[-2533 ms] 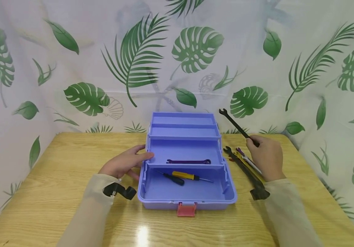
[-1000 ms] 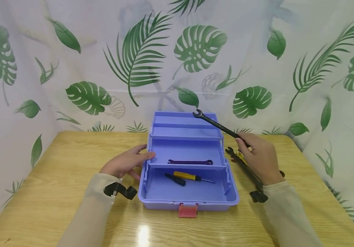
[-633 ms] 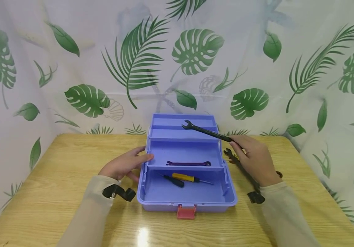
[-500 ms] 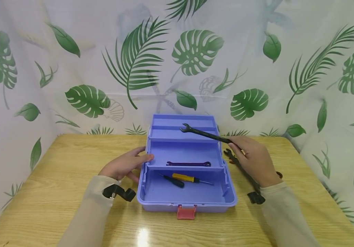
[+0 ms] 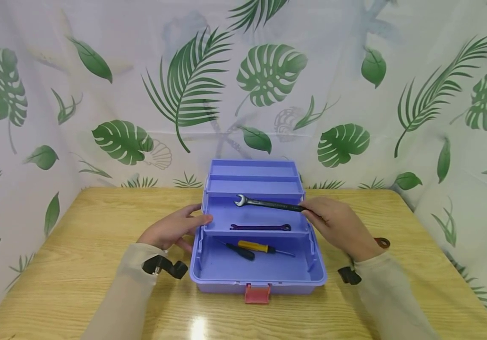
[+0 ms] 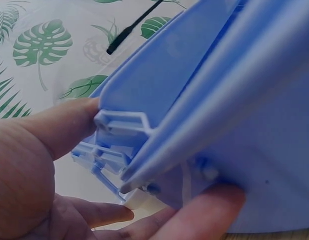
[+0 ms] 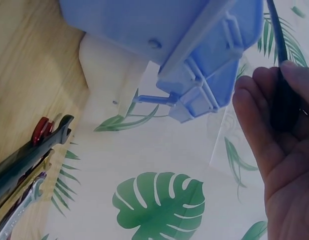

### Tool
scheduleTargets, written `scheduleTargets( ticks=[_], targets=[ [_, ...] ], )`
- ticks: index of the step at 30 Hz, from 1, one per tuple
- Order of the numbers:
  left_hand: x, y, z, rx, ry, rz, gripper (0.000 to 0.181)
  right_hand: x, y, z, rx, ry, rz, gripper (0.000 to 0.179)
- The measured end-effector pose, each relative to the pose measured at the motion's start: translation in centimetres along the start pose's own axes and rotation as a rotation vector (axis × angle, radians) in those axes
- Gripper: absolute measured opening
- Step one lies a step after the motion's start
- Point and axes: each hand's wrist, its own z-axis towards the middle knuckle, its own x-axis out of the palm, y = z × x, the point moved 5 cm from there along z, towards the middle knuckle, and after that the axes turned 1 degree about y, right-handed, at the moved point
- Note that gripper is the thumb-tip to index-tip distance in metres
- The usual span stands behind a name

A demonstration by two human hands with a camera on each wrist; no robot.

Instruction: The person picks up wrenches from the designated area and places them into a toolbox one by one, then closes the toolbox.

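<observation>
A person's right hand (image 5: 340, 224) holds a black wrench (image 5: 270, 204) above the front tray (image 5: 247, 216) of a blue toolbox (image 5: 222, 286), its pale forked end pointing toward the toolbox's left side. The thumb and curled fingers close firmly around the wrench's other end, with the tool in the air, apart from the tray. At the toolbox's left side, the left hand (image 5: 173, 228) spreads its fingers loosely against the tray and wall, thumb on the tray's edge, touching without wrapping around anything.

The toolbox stands with its tiers raised on a wooden table (image 5: 77, 283). Along the lower edge of its front tray lies a purple wrench (image 5: 260, 227). In its bottom compartment (image 5: 256, 271), a black screwdriver (image 5: 241, 251) and a yellow screwdriver (image 5: 253, 246) lie close together; whether they touch cannot be told. Two narrower tiers (image 5: 253, 185) rise behind the front tray, and a red latch (image 5: 257, 294) hangs at the toolbox's front. More wrenches (image 7: 24, 162), among them black, yellow and silver, lie bunched to its right.
</observation>
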Motion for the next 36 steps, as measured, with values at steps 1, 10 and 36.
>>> scheduleTargets(
  ticks=[1, 10, 36],
  targets=[
    [0.0, 0.0, 0.0, 0.004, 0.003, 0.001, 0.080, 0.2, 0.1, 0.1, -0.006, 0.012, 0.008, 0.019],
    [0.0, 0.4, 0.1, -0.009, 0.007, -0.008, 0.080, 2.5, 0.2, 0.3, 0.037, 0.206, -0.007, 0.020],
    [0.1, -0.1, 0.0, 0.006, 0.011, 0.005, 0.078, 4.5, 0.8, 2.4, 0.089, 0.442, 0.038, 0.017]
  ],
)
